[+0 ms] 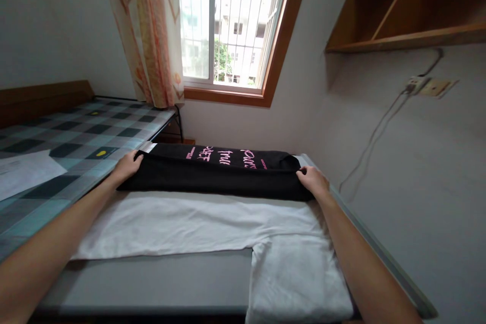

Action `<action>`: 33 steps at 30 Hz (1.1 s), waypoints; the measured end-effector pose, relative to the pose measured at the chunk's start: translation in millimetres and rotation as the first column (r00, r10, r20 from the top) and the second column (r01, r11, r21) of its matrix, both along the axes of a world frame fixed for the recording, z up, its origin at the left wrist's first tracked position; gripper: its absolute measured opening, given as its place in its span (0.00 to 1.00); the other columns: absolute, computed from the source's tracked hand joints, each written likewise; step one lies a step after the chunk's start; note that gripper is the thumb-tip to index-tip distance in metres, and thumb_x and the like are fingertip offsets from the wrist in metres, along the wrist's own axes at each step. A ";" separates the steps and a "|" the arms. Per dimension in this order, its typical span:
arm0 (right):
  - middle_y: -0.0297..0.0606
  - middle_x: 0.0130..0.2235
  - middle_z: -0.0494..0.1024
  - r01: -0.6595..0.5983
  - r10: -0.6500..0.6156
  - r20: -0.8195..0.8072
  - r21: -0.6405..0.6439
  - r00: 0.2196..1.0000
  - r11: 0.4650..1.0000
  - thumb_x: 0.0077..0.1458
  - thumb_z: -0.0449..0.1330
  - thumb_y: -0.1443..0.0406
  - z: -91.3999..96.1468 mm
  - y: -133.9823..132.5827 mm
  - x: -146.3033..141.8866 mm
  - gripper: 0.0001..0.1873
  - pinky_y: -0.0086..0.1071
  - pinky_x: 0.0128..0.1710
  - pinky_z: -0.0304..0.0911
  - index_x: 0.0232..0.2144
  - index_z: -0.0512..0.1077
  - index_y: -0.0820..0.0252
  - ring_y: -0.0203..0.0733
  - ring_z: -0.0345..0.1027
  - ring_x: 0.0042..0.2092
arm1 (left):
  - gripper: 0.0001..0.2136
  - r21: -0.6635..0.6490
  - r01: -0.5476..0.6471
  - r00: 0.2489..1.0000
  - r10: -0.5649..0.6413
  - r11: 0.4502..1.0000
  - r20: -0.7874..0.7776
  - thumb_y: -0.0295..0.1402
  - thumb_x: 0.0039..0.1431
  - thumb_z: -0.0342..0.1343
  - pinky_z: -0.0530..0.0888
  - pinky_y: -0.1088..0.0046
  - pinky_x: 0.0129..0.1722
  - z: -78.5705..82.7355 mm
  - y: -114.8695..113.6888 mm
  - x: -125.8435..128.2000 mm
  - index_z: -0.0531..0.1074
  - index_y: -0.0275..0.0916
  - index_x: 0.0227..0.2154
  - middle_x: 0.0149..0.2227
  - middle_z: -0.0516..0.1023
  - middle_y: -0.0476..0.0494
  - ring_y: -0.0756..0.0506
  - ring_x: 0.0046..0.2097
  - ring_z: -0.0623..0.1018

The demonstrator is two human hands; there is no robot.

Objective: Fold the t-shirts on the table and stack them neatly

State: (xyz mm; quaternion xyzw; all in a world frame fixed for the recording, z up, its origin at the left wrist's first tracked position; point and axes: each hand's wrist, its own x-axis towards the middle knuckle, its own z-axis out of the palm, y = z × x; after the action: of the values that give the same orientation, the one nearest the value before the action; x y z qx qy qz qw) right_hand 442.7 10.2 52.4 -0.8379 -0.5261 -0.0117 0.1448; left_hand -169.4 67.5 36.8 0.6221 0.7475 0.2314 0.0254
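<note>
A black garment (216, 172) with pink lettering lies folded in a long band across the far end of a grey table (152, 278). My left hand (127, 166) grips its left end, fingers closed on the cloth. At the other end, my right hand (313, 179) pinches the fabric's edge. A white garment (197, 225) is spread flat on the table just in front of the black one, between my forearms.
A bed with a checked cover (76, 136) and a white sheet of cloth (23, 172) adjoins the table on the left. Window (228, 20) and curtain (148, 30) are ahead. A wall with a socket and cable (417, 86) and wooden shelf (410, 5) runs along the right.
</note>
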 end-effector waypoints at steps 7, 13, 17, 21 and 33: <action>0.49 0.47 0.75 -0.001 -0.004 0.180 0.032 0.984 1.000 0.58 0.50 0.61 -23.9 0.4 -15.6 0.19 0.45 0.47 0.58 0.46 0.75 0.57 0.53 0.68 0.48 | 0.21 -0.129 -0.076 0.985 0.054 0.989 -0.164 0.40 0.66 0.39 0.71 0.64 0.43 -13.1 -6.9 3.4 0.64 0.33 0.55 0.49 0.76 0.29 0.34 0.47 0.77; 0.53 0.47 0.72 -0.160 0.055 0.337 0.290 0.940 0.944 0.57 0.53 0.65 -34.2 -5.9 -24.2 0.17 0.47 0.46 0.55 0.46 0.75 0.60 0.57 0.62 0.48 | 0.23 0.078 -0.024 0.943 0.048 0.997 -0.328 0.36 0.63 0.44 0.68 0.57 0.50 -6.1 -24.6 37.2 0.62 0.36 0.60 0.55 0.70 0.29 0.33 0.53 0.73; 0.47 0.44 0.74 -0.349 0.282 0.255 0.272 0.925 0.897 0.60 0.52 0.59 -36.4 -3.2 -35.8 0.14 0.42 0.44 0.57 0.41 0.76 0.57 0.52 0.64 0.46 | 0.20 0.089 0.299 0.911 -0.256 0.950 -0.324 0.40 0.64 0.43 0.63 0.58 0.56 -3.6 -26.2 77.8 0.71 0.40 0.52 0.56 0.71 0.35 0.36 0.56 0.70; 0.45 0.47 0.74 -0.422 0.393 0.172 0.186 0.903 0.887 0.61 0.52 0.56 -48.0 -0.9 -41.3 0.16 0.40 0.43 0.59 0.44 0.75 0.55 0.52 0.65 0.48 | 0.22 0.000 0.508 0.842 -0.497 0.861 -0.211 0.45 0.65 0.42 0.60 0.59 0.60 -19.9 -27.6 113.2 0.69 0.43 0.56 0.59 0.70 0.41 0.39 0.61 0.66; 0.44 0.48 0.76 -0.442 0.426 0.122 0.307 0.897 0.843 0.61 0.51 0.60 -51.0 -2.5 -32.7 0.16 0.41 0.51 0.58 0.41 0.76 0.58 0.49 0.65 0.53 | 0.24 -0.028 0.493 0.850 -0.488 0.870 -0.198 0.45 0.65 0.43 0.54 0.56 0.64 -38.5 -34.0 113.3 0.66 0.42 0.60 0.65 0.61 0.41 0.38 0.66 0.59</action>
State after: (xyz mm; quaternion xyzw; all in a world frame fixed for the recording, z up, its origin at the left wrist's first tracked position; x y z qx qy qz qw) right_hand 410.0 7.7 1.4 -0.6608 -0.6958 -0.0863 0.2678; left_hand -56.0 33.5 -1.7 0.8122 0.5601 0.1629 0.0014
